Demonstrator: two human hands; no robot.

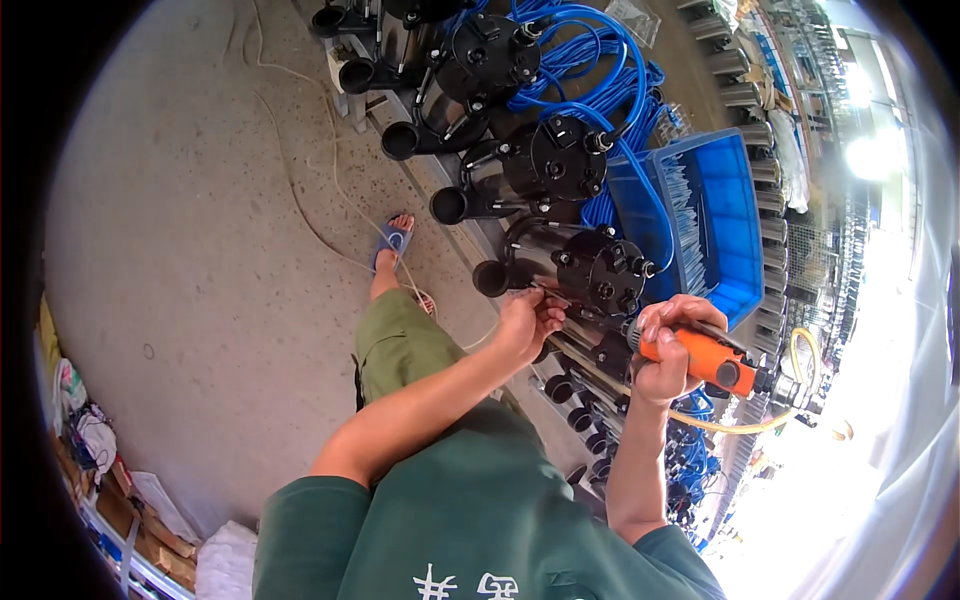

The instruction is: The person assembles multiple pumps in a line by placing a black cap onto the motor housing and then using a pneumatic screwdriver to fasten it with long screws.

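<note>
My left hand (pixel 531 322) is closed, its fingertips pinching what looks like a thin metal rod (pixel 552 292) along the side of the nearest submersible pump (pixel 606 285). This pump lies on its side, with a silver body, a black round end and a black outlet pipe. Gripped in my right hand (pixel 668 350) is an orange air driver (pixel 708 362). Its dark front end is close to the pump's black end, and a yellow hose (pixel 745 429) trails from its rear. Whether the driver touches the pump is hidden.
More pumps (pixel 555 165) lie in a row, with coiled blue cables (pixel 590 60) behind them. A blue bin (pixel 735 200) of thin metal rods stands to the right. Silver cylinders (pixel 770 170) line up past it. A pale cord (pixel 300 215) crosses the concrete floor (pixel 190 250).
</note>
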